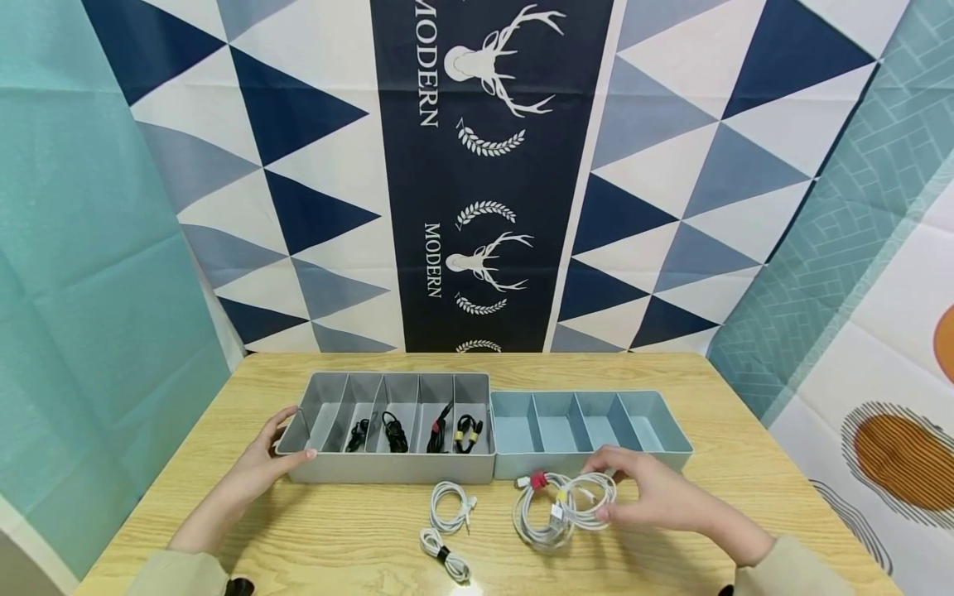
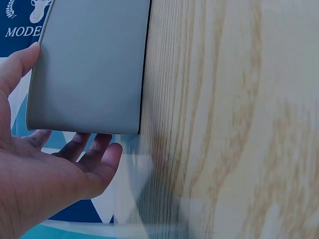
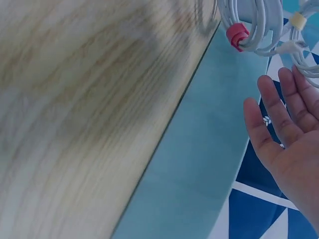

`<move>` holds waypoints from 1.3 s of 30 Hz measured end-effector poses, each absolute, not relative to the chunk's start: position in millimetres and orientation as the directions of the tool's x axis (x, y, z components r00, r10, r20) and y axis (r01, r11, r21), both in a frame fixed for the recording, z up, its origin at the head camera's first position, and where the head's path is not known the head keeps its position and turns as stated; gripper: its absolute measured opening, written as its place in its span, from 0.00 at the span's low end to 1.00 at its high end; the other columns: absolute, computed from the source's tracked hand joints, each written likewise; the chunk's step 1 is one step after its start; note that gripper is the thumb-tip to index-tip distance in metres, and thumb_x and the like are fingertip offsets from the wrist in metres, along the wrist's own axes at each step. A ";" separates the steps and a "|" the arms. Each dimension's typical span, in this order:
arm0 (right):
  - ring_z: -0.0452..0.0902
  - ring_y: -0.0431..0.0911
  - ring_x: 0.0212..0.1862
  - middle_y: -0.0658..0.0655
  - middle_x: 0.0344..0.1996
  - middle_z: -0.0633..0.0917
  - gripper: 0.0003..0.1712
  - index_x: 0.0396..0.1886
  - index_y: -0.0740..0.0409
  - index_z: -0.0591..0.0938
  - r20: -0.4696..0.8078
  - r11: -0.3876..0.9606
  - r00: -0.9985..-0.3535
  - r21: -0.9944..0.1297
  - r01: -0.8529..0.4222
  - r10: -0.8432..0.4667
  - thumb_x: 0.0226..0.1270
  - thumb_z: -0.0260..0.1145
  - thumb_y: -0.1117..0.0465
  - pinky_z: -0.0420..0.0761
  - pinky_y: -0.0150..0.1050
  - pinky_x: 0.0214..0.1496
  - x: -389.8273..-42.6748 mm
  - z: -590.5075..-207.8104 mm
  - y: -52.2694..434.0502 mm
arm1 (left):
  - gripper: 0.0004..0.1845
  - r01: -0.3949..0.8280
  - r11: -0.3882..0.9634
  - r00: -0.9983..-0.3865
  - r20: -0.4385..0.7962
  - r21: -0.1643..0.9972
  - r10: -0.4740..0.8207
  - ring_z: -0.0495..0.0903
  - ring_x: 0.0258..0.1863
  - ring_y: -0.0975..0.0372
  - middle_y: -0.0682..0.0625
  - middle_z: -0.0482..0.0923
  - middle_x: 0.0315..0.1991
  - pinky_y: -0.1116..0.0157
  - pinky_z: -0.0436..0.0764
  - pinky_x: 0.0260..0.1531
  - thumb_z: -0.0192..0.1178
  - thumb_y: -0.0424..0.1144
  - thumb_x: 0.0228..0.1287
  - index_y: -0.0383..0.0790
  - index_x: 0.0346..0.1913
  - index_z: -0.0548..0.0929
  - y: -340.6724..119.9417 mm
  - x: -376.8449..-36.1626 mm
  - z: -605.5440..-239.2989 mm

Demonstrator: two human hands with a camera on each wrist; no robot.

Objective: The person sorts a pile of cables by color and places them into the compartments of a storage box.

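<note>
My left hand (image 1: 261,458) holds the left end of a grey divided box (image 1: 391,469), its thumb at the front rim and its fingers around the end. In the left wrist view the fingertips reach behind the box's end. My right hand (image 1: 654,490) pinches a coiled white cable (image 1: 607,515) with a yellow tie, in front of a light-blue divided box (image 1: 537,465). A larger white cable coil (image 1: 525,530) with a red tie and a USB plug overlaps it on the left. The right wrist view shows both coils (image 3: 249,25) beyond the fingertips.
Black bundled cables (image 1: 395,432) lie in several compartments of the grey box; its leftmost compartment holds none. No cables show in the light-blue box. Two white cable bundles, one coiled loosely (image 1: 445,507) and one with a black tie (image 1: 445,556), lie on the wooden table (image 1: 328,546).
</note>
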State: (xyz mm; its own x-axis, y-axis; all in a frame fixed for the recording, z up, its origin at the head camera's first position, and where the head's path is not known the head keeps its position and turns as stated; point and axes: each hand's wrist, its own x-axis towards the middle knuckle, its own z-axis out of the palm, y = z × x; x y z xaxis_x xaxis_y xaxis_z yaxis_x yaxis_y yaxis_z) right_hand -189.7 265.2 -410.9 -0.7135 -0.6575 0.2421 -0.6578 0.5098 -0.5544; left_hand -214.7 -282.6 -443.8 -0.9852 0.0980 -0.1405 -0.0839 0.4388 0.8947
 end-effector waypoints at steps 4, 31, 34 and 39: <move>0.77 0.38 0.42 0.50 0.41 0.82 0.17 0.46 0.50 0.78 0.228 0.507 -0.738 -0.597 -0.621 -0.636 0.57 0.70 0.56 0.80 0.36 0.43 -191.7 -410.8 265.7 | 0.48 -0.085 0.439 -0.985 -0.141 0.894 0.098 0.43 0.69 0.33 0.29 0.37 0.72 0.38 0.58 0.61 0.61 0.46 0.63 0.50 0.75 0.38 -282.6 -214.8 -443.8; 0.75 0.40 0.40 0.41 0.41 0.79 0.23 0.47 0.46 0.77 0.349 0.579 -0.762 -0.501 -0.643 -0.545 0.50 0.74 0.53 0.79 0.37 0.41 -212.2 -383.8 260.4 | 0.49 -0.099 0.438 -0.986 -0.147 0.893 0.075 0.48 0.69 0.35 0.30 0.40 0.73 0.40 0.59 0.62 0.63 0.46 0.61 0.50 0.75 0.39 -282.9 -216.6 -446.6; 0.75 0.40 0.38 0.39 0.40 0.78 0.24 0.47 0.47 0.77 0.376 0.584 -0.754 -0.478 -0.656 -0.539 0.49 0.75 0.54 0.79 0.36 0.41 -215.3 -382.2 259.3 | 0.49 -0.101 0.436 -0.987 -0.146 0.895 0.072 0.50 0.69 0.36 0.30 0.40 0.73 0.41 0.60 0.61 0.63 0.46 0.62 0.49 0.75 0.40 -282.6 -216.4 -446.4; 0.73 0.34 0.37 0.39 0.39 0.77 0.27 0.47 0.48 0.77 0.422 0.608 -0.743 -0.429 -0.668 -0.519 0.46 0.77 0.54 0.79 0.35 0.40 -221.4 -381.1 258.2 | 0.49 -0.100 0.433 -0.987 -0.144 0.896 0.071 0.50 0.69 0.36 0.31 0.40 0.73 0.41 0.60 0.61 0.63 0.45 0.62 0.49 0.75 0.40 -282.3 -215.6 -445.8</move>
